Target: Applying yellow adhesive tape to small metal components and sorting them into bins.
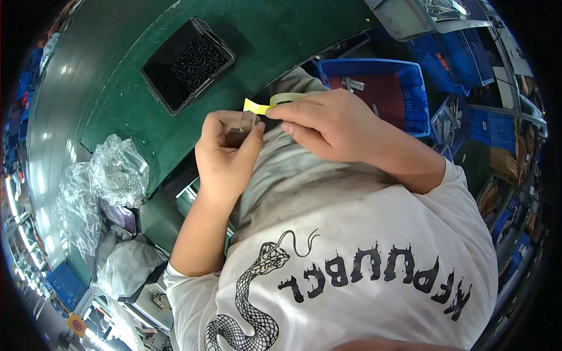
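Observation:
My left hand (225,152) is closed, with a small flat greyish piece (248,121) pinched between thumb and fingers; the fingers partly cover it, so its exact kind is unclear. Facing it, my right hand (333,123) grips a roll of yellow tape (287,98) between thumb and forefinger. A short bright yellow end of the tape sticks out to the left, just above the flat piece and very close to it. Whether the two touch, I cannot tell. Both hands are held in front of my body, near the edge of the green table (257,35).
A black bin (158,93) of small black parts stands on the table at the far left. Crumpled clear plastic bags (120,169) lie at the left edge. To the right is a blue crate (417,105) holding a few metal pieces, with more blue bins (451,58) behind.

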`<state>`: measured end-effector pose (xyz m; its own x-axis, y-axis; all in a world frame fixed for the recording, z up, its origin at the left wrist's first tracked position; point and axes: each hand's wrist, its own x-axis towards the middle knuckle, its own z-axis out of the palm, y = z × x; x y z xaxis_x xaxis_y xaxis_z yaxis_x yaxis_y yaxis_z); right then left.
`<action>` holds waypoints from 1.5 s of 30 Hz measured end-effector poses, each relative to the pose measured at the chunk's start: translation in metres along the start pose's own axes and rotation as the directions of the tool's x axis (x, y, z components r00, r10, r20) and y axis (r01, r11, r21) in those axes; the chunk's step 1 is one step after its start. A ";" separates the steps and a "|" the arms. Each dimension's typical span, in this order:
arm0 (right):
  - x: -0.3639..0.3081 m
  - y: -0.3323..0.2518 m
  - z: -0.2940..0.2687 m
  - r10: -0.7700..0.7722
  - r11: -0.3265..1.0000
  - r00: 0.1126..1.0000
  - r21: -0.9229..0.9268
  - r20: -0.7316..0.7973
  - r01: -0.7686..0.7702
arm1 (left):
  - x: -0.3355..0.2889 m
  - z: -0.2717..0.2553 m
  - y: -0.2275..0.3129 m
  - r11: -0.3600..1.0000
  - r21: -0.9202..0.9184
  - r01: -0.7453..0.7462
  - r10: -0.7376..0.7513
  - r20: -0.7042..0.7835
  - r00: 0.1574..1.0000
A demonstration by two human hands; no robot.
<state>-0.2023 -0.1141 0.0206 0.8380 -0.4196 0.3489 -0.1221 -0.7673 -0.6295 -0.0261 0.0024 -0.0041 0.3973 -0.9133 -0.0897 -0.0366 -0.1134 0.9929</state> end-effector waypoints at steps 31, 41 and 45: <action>-0.003 0.008 -0.004 0.026 0.999 1.000 -0.027 0.010 -0.026 | 0.002 -0.012 -0.006 0.976 -0.215 -0.019 0.045 0.117 0.992; -0.007 0.019 0.002 -0.066 0.995 0.997 -0.072 0.044 0.070 | 0.005 -0.009 -0.009 0.961 -0.268 0.061 -0.027 0.128 0.991; -0.007 0.024 -0.001 -0.097 0.990 0.993 -0.095 0.070 0.104 | 0.007 -0.005 -0.011 0.961 -0.268 0.060 -0.037 0.089 0.995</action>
<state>-0.2113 -0.1299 0.0036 0.8813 -0.3077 0.3588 -0.0842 -0.8492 -0.5214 -0.0183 -0.0009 -0.0155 0.3148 -0.9398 -0.1330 0.2347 -0.0587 0.9703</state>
